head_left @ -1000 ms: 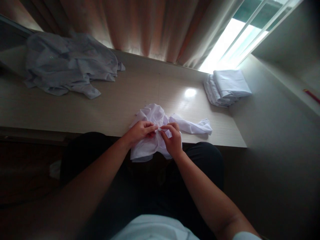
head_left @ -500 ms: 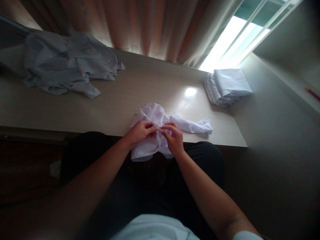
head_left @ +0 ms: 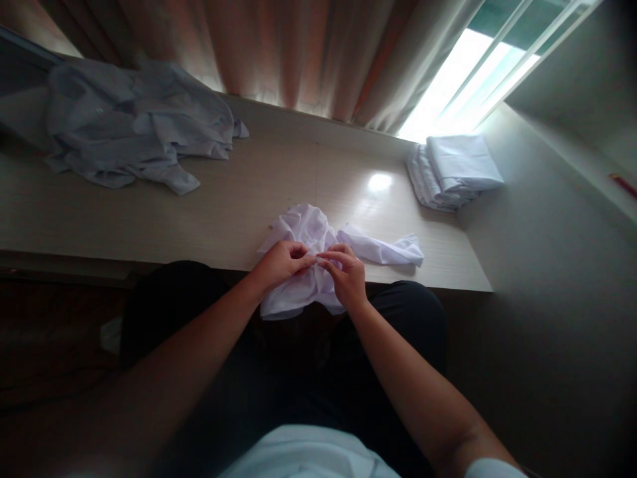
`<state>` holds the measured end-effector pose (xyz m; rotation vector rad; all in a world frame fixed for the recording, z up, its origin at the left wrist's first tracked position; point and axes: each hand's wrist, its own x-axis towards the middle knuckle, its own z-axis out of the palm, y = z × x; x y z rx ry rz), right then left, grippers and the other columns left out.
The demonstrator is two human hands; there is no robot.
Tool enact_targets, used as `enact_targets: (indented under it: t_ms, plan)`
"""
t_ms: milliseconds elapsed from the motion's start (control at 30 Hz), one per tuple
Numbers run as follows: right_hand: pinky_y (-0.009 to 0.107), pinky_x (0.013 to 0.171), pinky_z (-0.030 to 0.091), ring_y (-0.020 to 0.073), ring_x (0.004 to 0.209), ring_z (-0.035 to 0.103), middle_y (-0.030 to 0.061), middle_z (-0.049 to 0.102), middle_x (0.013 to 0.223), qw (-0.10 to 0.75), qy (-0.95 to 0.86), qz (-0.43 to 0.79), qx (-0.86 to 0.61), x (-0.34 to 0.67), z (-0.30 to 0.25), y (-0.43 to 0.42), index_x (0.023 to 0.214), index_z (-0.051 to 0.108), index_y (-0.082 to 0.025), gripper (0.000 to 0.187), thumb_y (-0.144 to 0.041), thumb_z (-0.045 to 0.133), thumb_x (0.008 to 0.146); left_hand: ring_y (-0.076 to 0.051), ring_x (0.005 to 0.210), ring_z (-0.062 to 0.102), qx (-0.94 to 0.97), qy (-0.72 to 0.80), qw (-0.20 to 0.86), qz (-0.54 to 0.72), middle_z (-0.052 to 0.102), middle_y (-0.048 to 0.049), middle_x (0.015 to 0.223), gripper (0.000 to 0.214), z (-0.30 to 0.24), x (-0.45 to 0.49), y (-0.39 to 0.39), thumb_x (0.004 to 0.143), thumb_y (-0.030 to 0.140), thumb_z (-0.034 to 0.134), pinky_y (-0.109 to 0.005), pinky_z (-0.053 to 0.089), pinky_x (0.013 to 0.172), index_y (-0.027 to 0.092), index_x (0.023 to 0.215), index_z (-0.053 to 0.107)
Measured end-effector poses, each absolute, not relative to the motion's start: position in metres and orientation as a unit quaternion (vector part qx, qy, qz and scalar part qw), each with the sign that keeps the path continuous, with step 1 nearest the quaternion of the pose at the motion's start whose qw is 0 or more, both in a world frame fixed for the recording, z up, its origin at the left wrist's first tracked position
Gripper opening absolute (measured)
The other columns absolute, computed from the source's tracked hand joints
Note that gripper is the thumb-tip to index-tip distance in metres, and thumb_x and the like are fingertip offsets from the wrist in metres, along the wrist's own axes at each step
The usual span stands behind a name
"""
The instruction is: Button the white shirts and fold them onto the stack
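Note:
A white shirt (head_left: 303,229) lies bunched at the front edge of the table, its lower part hanging over toward my lap. One sleeve stretches out to the right along the tabletop. My left hand (head_left: 284,262) pinches the shirt's cloth between thumb and fingers. Facing it, my right hand (head_left: 347,271) pinches the same spot, the fingertips of both hands almost touching. A tiny pale bit shows between the fingertips; it is too small to name.
A loose heap of white garments (head_left: 134,126) lies on the left of the table (head_left: 239,212). Neatly folded white garments (head_left: 460,166) are stacked at the back right, against the side wall (head_left: 537,219). A curtain (head_left: 279,53) and a bright window (head_left: 462,79) are behind.
My fingertips have shifted very slightly at the pinched spot, and the small pale bit shows a little more plainly. The shirt and the other garments stay where they were.

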<state>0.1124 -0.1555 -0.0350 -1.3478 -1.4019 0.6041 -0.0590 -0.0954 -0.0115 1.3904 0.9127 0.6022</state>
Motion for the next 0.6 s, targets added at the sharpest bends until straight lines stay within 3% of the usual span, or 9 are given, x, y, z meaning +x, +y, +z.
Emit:
enact_targets:
  t_ms: [400, 600]
  plan:
    - [0.034, 0.083, 0.050, 0.0189, 0.091, 0.062, 0.0031, 0.065, 0.094, 0.509, -0.591, 0.274, -0.562, 0.1140, -0.0375, -0.1532, 0.090, 0.075, -0.026, 0.019, -0.043, 0.069, 0.086, -0.012, 0.061, 0.051, 0.691, 0.426, 0.486, 0.323, 0.059, 0.0003, 0.065, 0.026, -0.0140, -0.0571, -0.0970, 0.078, 0.040, 0.070, -0.023, 0.036, 0.057, 0.015, 0.073, 0.065]
    - [0.033, 0.081, 0.050, 0.0188, 0.091, 0.062, 0.0040, 0.065, 0.095, 0.482, -0.612, 0.256, -0.573, 0.1150, -0.0389, -0.1507, 0.089, 0.072, -0.023, 0.023, -0.046, 0.067, 0.087, -0.014, 0.065, 0.055, 0.696, 0.425, 0.487, 0.312, 0.064, -0.0014, 0.069, 0.024, -0.0110, -0.0584, -0.0939, 0.078, 0.038, 0.069, -0.024, 0.040, 0.059, 0.014, 0.076, 0.069]
